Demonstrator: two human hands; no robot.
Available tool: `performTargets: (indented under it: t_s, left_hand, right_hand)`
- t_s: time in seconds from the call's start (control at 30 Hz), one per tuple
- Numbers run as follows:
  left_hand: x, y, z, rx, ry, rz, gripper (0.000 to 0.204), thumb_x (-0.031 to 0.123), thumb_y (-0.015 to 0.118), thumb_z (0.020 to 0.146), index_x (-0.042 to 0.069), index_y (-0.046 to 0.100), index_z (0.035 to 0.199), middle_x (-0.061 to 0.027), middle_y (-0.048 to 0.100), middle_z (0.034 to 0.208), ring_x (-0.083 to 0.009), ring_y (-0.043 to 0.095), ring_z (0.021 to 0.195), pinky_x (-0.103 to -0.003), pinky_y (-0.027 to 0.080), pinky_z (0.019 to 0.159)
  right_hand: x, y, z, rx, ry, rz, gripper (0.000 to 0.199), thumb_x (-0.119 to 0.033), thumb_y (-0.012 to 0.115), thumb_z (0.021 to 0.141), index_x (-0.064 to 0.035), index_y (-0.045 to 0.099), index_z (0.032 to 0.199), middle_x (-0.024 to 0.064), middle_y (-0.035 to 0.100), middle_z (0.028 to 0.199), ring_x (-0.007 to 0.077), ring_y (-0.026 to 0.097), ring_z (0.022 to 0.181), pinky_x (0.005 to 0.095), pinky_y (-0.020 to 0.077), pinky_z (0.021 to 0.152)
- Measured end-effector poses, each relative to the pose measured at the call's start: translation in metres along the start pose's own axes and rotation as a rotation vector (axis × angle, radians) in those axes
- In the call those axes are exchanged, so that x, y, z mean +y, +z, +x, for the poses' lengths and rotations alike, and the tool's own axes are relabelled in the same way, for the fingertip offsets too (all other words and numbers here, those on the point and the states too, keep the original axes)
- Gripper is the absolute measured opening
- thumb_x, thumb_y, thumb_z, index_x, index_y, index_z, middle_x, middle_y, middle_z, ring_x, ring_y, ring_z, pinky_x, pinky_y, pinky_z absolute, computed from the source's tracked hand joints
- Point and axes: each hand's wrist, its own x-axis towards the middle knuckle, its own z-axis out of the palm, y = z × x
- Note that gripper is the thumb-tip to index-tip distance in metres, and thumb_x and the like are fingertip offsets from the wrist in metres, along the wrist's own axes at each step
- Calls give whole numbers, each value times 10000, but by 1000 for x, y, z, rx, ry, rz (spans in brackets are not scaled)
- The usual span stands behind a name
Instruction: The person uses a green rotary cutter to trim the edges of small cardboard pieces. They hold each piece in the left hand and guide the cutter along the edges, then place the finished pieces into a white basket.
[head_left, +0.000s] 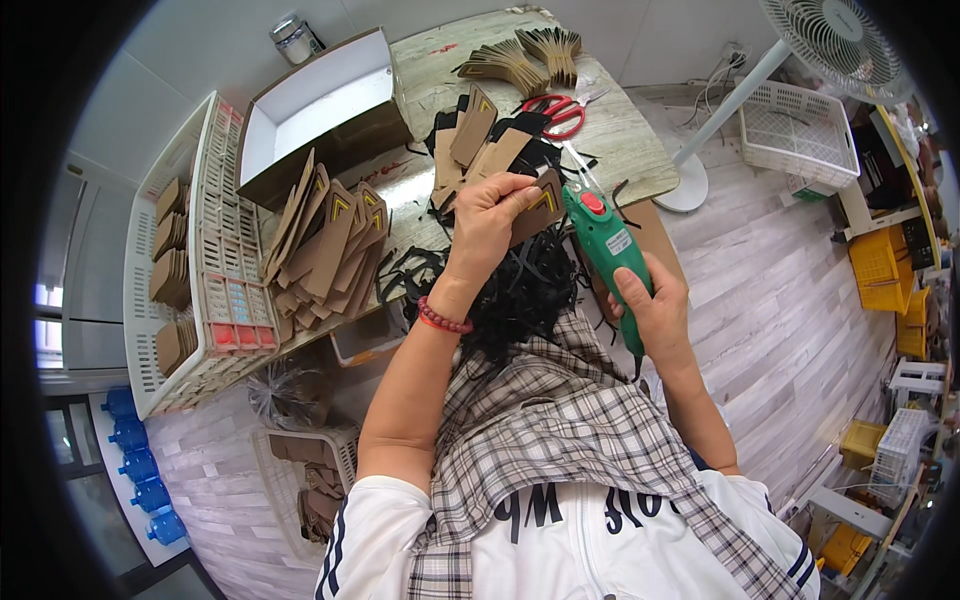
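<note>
My left hand [492, 225], with a red bead bracelet at its wrist, pinches a flat brown piece [543, 208] that has a yellow V-shaped mark. My right hand [655, 305] is wrapped round a green corded hand-held power tool [610, 250] with a red button. The tool's head is close to the right edge of the brown piece; I cannot tell whether they touch. Below my left hand lies a heap of black strips [515, 300], spilling onto my checked apron. More brown pieces with black edging [480, 125] are piled just beyond my left hand.
Red-handled scissors [565, 122] lie behind the tool. Fanned brown pieces [505, 66] rest at the table's far end. Stacked brown pieces [335, 240] stand left, near an open box [320, 95] and a white crate [235, 250]. A fan [835, 45] stands far right.
</note>
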Motion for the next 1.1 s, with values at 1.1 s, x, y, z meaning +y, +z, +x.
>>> performTargets:
  t_s: [1.1]
  left_hand:
    - [56, -184, 36, 402, 249, 1095, 225, 110, 661, 815, 17, 681, 1019, -94, 652, 868, -166, 606, 858, -289, 481, 774]
  right_hand:
    - [22, -8, -1, -21, 82, 7, 290, -244, 647, 886, 19, 604, 1000, 7, 567, 673, 59, 516, 556, 218, 430, 517]
